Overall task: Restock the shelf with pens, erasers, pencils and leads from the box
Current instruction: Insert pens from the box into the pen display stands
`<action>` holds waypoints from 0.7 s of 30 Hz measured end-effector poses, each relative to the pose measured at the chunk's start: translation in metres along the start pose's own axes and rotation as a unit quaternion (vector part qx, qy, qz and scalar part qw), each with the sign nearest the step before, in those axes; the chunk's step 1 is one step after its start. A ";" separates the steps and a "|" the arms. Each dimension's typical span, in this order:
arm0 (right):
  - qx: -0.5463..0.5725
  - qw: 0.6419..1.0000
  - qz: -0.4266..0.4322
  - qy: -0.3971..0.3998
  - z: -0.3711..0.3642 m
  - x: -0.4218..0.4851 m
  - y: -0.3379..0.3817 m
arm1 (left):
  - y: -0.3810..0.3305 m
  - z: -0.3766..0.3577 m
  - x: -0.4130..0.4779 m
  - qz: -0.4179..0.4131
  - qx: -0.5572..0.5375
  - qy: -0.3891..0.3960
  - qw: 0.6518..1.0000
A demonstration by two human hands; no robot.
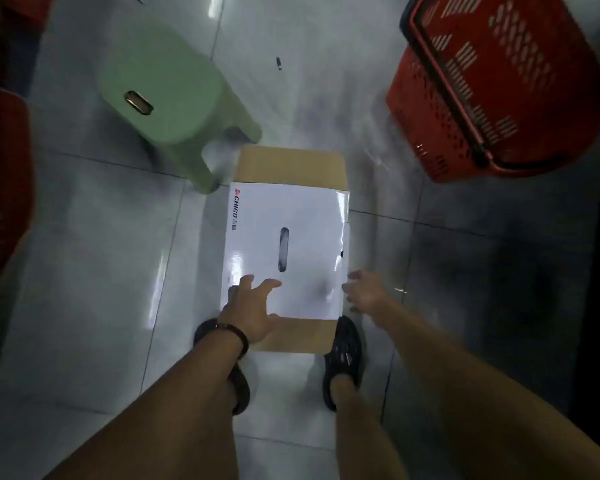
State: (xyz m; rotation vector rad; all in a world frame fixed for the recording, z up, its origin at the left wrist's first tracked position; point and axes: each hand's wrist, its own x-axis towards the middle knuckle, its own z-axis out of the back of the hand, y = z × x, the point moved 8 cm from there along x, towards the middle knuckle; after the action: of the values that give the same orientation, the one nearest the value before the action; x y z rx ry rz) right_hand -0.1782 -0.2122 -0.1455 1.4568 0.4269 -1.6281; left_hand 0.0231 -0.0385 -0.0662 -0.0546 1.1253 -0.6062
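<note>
A closed cardboard box (291, 209) lies on the tiled floor between my feet, its white top printed with a red and grey logo and cut with a slot handle. Brown flaps show at its far and near ends. My left hand (252, 308) rests on the near left corner of the white top, fingers spread, a dark band on the wrist. My right hand (366, 292) hovers beside the box's near right edge, fingers apart and blurred, holding nothing. No pens, erasers, pencils or shelf are in view.
A pale green plastic stool (167, 95) stands just beyond the box to the left. A red shopping basket (489, 84) sits at the far right. A small dark object (278, 63) lies on the floor farther ahead. Red items edge the left side.
</note>
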 end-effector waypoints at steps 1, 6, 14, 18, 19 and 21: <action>-0.001 1.000 -0.003 -0.014 -0.008 0.017 -0.002 | 0.006 -0.009 0.017 -0.006 0.001 0.009 1.000; 0.022 0.998 -0.015 -0.060 -0.040 0.075 -0.027 | 0.029 -0.041 0.063 -0.019 0.041 0.005 0.999; 0.131 0.968 0.127 -0.172 -0.040 -0.032 0.020 | -0.002 -0.066 -0.008 -0.219 0.002 -0.127 0.967; 0.115 0.953 0.270 -0.076 -0.079 -0.137 0.088 | 0.018 -0.074 -0.072 -0.270 0.030 -0.145 0.951; 0.111 0.951 0.285 -0.051 -0.091 -0.150 0.101 | 0.030 -0.068 -0.086 -0.251 0.025 -0.173 0.952; 0.115 0.943 0.313 0.012 -0.119 -0.161 0.123 | 0.059 -0.062 -0.110 -0.187 -0.008 -0.227 0.956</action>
State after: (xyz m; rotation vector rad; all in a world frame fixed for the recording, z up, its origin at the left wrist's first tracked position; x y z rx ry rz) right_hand -0.0213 -0.1304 0.0091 1.5736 -0.2163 -1.1659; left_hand -0.0370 0.0798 -0.0226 -0.4099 0.6718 -0.8691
